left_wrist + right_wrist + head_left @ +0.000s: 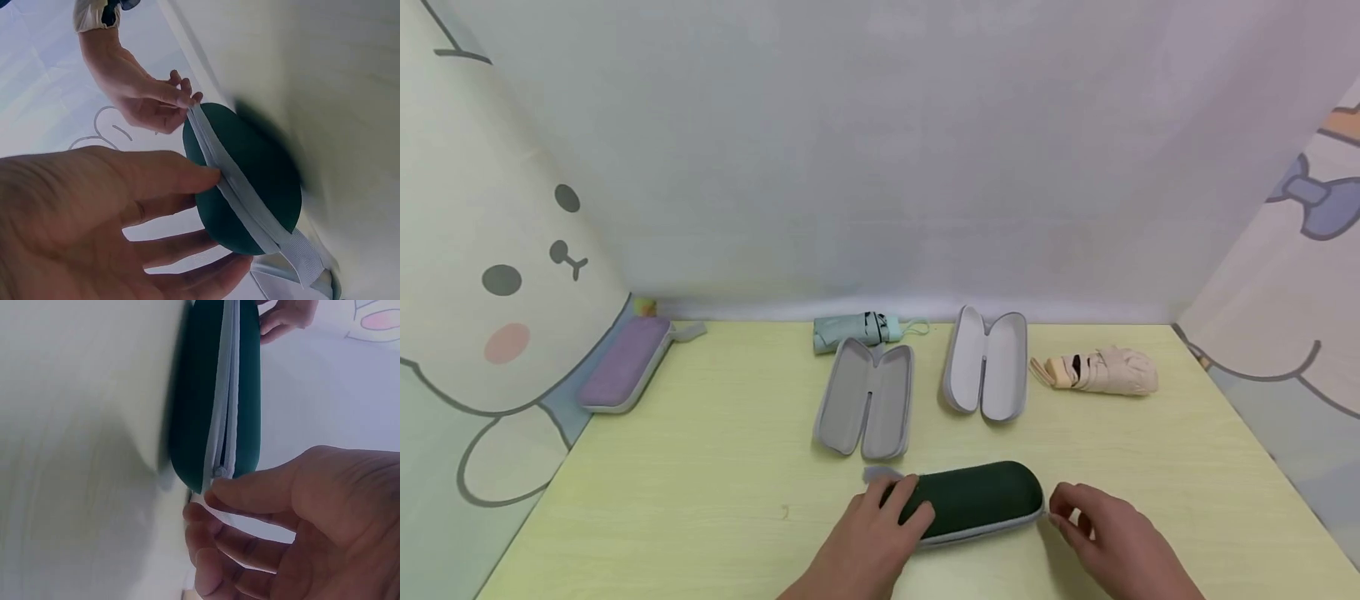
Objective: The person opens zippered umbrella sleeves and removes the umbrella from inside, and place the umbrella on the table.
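Note:
A dark green zippered glasses case (981, 497) lies at the near middle of the table. My left hand (871, 540) grips its left end, with the thumb on the near side by the grey zipper (234, 178) and the fingers over the top. At the right end, my right hand (1108, 533) pinches the zipper pull (219, 471) between thumb and index finger. A narrow dark gap shows between the zipper's two tapes in the right wrist view. The grey fabric tab (880, 473) sticks out past the left hand.
Beyond the green case stand two opened cases, one grey inside (887, 408) and one white inside (1004, 367). A folded mint umbrella (846, 332) lies at the back, a beige one (1116, 372) at the right. A purple case (628, 362) sits at the left edge.

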{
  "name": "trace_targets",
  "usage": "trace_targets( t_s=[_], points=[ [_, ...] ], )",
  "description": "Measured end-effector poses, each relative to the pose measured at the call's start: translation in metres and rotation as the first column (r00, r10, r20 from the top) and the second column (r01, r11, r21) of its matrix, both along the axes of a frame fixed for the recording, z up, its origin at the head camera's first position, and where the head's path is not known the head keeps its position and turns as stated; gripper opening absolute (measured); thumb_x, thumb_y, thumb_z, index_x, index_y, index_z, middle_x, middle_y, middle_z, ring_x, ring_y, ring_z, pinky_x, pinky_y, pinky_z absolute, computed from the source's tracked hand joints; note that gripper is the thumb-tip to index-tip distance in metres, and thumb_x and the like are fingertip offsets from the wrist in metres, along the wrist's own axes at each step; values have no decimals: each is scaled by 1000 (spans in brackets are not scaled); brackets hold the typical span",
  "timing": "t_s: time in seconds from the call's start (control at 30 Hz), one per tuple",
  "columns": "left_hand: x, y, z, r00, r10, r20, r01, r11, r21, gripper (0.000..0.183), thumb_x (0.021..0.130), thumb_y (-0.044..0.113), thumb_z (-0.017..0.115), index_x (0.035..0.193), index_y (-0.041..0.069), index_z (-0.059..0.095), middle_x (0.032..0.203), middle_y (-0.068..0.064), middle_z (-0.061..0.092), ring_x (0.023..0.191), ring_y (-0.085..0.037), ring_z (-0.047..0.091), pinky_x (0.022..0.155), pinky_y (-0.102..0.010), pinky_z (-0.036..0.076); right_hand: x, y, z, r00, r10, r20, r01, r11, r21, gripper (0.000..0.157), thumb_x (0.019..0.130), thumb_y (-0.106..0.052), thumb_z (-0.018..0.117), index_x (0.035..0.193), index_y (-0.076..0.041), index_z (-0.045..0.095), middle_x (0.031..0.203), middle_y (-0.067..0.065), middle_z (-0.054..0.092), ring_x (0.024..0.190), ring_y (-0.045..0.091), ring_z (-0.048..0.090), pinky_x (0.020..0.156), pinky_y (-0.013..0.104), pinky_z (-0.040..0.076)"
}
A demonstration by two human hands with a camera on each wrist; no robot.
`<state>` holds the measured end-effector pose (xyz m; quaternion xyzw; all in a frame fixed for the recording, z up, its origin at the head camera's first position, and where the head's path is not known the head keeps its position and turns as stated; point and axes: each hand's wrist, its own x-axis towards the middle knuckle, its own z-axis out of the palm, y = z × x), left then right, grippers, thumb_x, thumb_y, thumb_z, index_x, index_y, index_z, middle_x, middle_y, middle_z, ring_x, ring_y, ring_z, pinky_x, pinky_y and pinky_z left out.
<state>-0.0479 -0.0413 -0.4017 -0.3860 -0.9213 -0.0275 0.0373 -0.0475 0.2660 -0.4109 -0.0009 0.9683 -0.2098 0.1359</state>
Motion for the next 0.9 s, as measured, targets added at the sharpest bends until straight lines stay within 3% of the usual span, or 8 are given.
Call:
trace_targets(
  t_s=[0.13,0.2,0.33,0.43,0.53,0.67,0.77,0.9],
  points=[
    [-3,-2,1,999,3,34,-3,1000,-3,51,79,42,81,115,21,52,131,-6,56,112,-24,54,72,-31,53,6,1,-3,999,43,18,-43,999,7,18,86,-21,74,83,-33,60,76,-15,54,64,0,43,55,21,36],
    [-5,-4,1,999,6,31,-6,1000,1,57,79,52,78,117,21,51,130,-5,55,111,-23,53,74,-33,53,8,1,-4,998,42,44,-42,999,5,18,85,-23,75,83,-33,60,81,-15,55,66,0,43,56,21,36],
    [-9,-7,-2,1000,4,20,-4,999,31,94,66,89,57,133,24,47,131,-5,53,113,-23,49,80,-39,53,9,-3,-5,995,-6,102,6,1000,4,18,84,-26,75,82,-33,59,91,-15,58,70,3,46,58,22,39],
    [-9,-7,-4,1000,-25,-15,26,999,40,103,65,94,48,142,28,41,134,-6,51,117,-24,48,85,-42,52,10,-5,-5,993,-13,114,13,1000,0,17,85,-27,75,83,-32,59,95,-15,59,72,3,47,59,22,39],
    [-8,-3,-6,996,-53,-65,55,998,37,88,76,86,49,144,30,40,136,-6,50,119,-26,48,88,-43,51,11,-5,-5,992,-17,122,18,1000,-5,16,85,-27,74,84,-32,60,94,-15,61,72,2,47,59,22,40],
    [-9,2,-9,986,-62,-153,69,997,40,74,83,75,55,140,30,48,132,-3,53,117,-25,50,89,-41,51,12,-3,-6,991,-26,130,27,1000,-8,13,85,-27,74,89,-32,62,93,-15,63,72,2,48,59,22,40],
    [-10,3,-10,975,-75,-210,84,996,38,69,82,70,62,136,29,52,129,-1,55,115,-23,51,88,-37,52,12,-2,-6,990,-44,134,46,999,-9,13,85,-27,75,91,-32,64,93,-15,63,73,3,48,60,21,41],
    [-11,4,-10,963,-94,-252,109,993,47,54,85,52,71,131,29,56,123,1,57,111,-22,53,84,-34,53,14,1,-5,993,-48,105,50,999,-10,13,85,-27,74,89,-33,64,95,-16,63,72,0,47,59,21,41]
  ],
)
